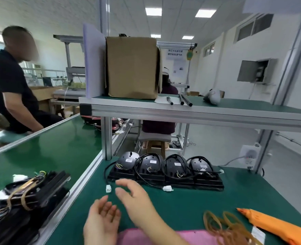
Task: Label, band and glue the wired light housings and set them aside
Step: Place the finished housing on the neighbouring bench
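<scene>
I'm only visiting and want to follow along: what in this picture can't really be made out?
All head view.
Labels on the four light housings: too small to read.
Glue gun: rear cut off by the bottom right corner.
Rubber bands: blurred, cut by the bottom edge; number unclear.
Cardboard box: its walls hide the contents.

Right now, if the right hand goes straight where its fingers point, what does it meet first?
Likely the white connector just ahead of the right hand; the leftmost housing sits behind it. Depth unclear.

Cardboard box on upper shelf
</scene>
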